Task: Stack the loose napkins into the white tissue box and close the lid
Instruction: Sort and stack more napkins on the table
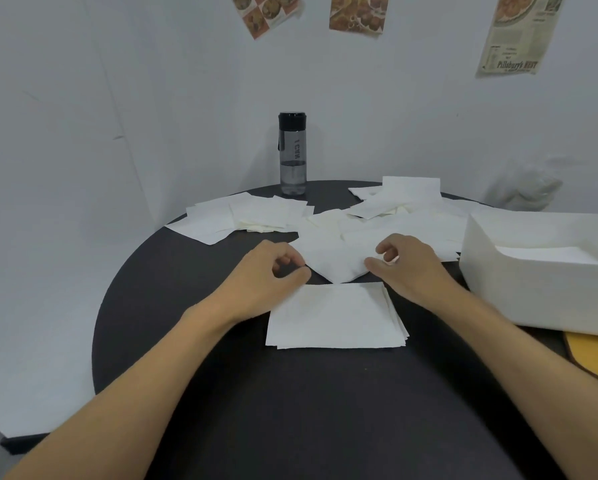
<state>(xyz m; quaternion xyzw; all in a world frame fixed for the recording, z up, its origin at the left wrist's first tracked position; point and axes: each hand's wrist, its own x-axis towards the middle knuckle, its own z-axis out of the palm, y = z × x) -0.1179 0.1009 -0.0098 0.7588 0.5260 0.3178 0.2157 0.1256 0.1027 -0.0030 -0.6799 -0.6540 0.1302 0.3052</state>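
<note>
White paper napkin (335, 263) mid-table, behind neat stack (335, 317): featherlight, limp, tears easily; lift by opposite edges; right hand (403, 263) pinches its right edge; left hand (273, 271) curled beside it, grip unclear.

The white tissue box (533, 282) runs off the right edge; a yellow thing (595, 358) nearer is part hidden by it and cropped. Far right, a blurred pale shape (526, 192), perhaps a bag. Whether the left hand (270, 275) or right hand (408, 268) pinches the napkin (332, 261) cannot be told
</note>
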